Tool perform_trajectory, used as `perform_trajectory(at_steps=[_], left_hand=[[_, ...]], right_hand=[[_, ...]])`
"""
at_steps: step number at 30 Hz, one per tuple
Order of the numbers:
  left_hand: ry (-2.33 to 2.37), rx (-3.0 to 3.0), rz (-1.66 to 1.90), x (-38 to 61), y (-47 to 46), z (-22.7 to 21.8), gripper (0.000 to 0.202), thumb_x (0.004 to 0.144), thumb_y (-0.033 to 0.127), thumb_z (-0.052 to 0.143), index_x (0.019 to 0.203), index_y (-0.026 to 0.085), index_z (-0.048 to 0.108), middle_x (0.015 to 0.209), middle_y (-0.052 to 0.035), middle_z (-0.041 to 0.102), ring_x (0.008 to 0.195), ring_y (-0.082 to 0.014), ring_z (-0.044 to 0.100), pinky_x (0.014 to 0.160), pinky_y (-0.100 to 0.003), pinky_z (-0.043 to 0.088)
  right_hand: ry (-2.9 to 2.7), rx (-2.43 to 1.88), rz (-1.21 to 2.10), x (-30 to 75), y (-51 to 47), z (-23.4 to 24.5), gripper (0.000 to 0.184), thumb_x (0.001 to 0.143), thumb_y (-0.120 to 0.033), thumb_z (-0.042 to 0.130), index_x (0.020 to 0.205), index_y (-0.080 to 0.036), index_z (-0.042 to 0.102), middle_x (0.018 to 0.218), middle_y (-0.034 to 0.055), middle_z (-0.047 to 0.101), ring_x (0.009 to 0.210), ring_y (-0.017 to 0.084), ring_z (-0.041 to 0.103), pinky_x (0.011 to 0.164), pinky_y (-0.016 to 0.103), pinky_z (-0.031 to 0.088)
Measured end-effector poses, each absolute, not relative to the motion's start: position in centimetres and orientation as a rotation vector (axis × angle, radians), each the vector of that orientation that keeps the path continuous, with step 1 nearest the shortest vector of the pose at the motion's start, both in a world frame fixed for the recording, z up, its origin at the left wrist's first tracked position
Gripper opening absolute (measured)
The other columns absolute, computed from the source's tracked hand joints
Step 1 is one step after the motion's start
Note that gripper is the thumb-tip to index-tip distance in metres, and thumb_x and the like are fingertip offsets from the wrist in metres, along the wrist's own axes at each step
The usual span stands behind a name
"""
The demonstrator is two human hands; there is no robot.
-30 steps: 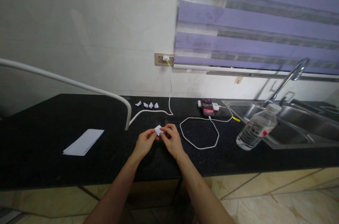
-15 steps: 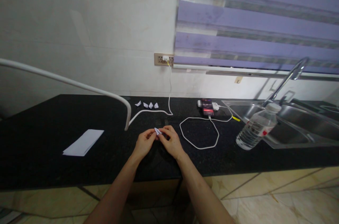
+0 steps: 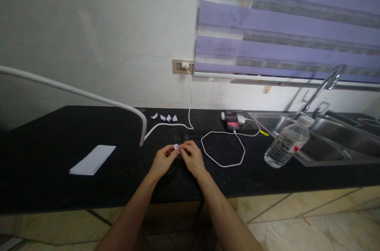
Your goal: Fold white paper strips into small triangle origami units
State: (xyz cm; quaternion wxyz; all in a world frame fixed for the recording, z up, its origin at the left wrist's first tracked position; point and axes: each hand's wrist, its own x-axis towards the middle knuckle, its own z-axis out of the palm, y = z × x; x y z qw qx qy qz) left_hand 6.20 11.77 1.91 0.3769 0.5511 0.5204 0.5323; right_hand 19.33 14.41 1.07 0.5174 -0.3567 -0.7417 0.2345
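My left hand (image 3: 162, 160) and my right hand (image 3: 192, 157) meet above the black countertop (image 3: 44, 152), both pinching one small folded piece of white paper (image 3: 176, 147). Only a small corner of the paper shows between the fingertips. Several small folded white paper pieces (image 3: 164, 117) lie in a row near the wall behind my hands. A stack of white paper sheets (image 3: 92, 159) lies flat to the left.
A white cable (image 3: 223, 152) loops on the counter right of my hands, running to a phone (image 3: 233, 119). A charger sits in the wall socket (image 3: 182, 65). A clear water bottle (image 3: 286, 141) leans at the sink (image 3: 326, 140) edge. A thick white cord (image 3: 74, 92) arcs from the left.
The paper piece has been folded smaller between my fingers; less of it shows now than one second ago. My hands stayed in the same spot.
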Motion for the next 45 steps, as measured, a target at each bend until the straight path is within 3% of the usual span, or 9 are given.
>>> perform_trajectory(at_steps=[9,16,24,35,45], left_hand=[[1.342,1.392,1.344,6.4,11.5,2.6,0.029,0.071,0.036,0.052,0.085,0.013,0.062,0.075,-0.0018,0.063,0.07,-0.0132,0.057,0.067,-0.022,0.043],[1.419,1.441,1.311,6.1,11.4,2.9,0.03,0.071,0.035,0.05,0.087,0.013,0.064,0.073,-0.0015,0.064,0.069,-0.0147,0.057,0.069,-0.023,0.042],[1.434,1.47,1.277,5.6,11.8,2.2,0.026,0.073,0.031,0.044,0.078,0.015,0.065,0.069,0.0003,0.063,0.071,-0.015,0.056,0.07,-0.023,0.039],[1.347,1.39,1.31,5.8,11.8,2.3,0.03,0.068,0.025,0.049,0.092,0.014,0.063,0.071,-0.0014,0.065,0.067,-0.0144,0.057,0.07,-0.025,0.041],[1.318,1.361,1.339,6.0,11.7,2.2,0.026,0.067,0.029,0.053,0.085,0.014,0.064,0.074,-0.0019,0.066,0.065,-0.0143,0.059,0.067,-0.026,0.046]], right_hand=[[-1.784,-0.869,0.564,19.3,14.4,1.2,0.013,0.078,-0.024,0.051,0.081,-0.02,0.063,0.083,0.0033,0.052,0.08,0.014,0.051,0.071,0.025,0.042],[-1.718,-0.855,0.652,19.2,14.8,0.7,0.011,0.078,-0.026,0.051,0.074,-0.019,0.059,0.077,0.0014,0.052,0.067,0.011,0.05,0.058,0.022,0.04],[-1.719,-0.843,0.668,19.3,14.7,0.9,0.015,0.081,-0.022,0.044,0.073,-0.018,0.057,0.076,0.0017,0.053,0.073,0.012,0.051,0.067,0.023,0.04],[-1.687,-0.845,0.68,19.4,14.6,1.1,0.017,0.082,-0.025,0.043,0.078,-0.019,0.058,0.077,0.002,0.053,0.072,0.013,0.05,0.066,0.024,0.04],[-1.681,-0.877,0.667,19.4,14.8,0.9,0.018,0.083,-0.023,0.041,0.076,-0.018,0.056,0.076,0.0016,0.052,0.071,0.013,0.049,0.065,0.024,0.039]])
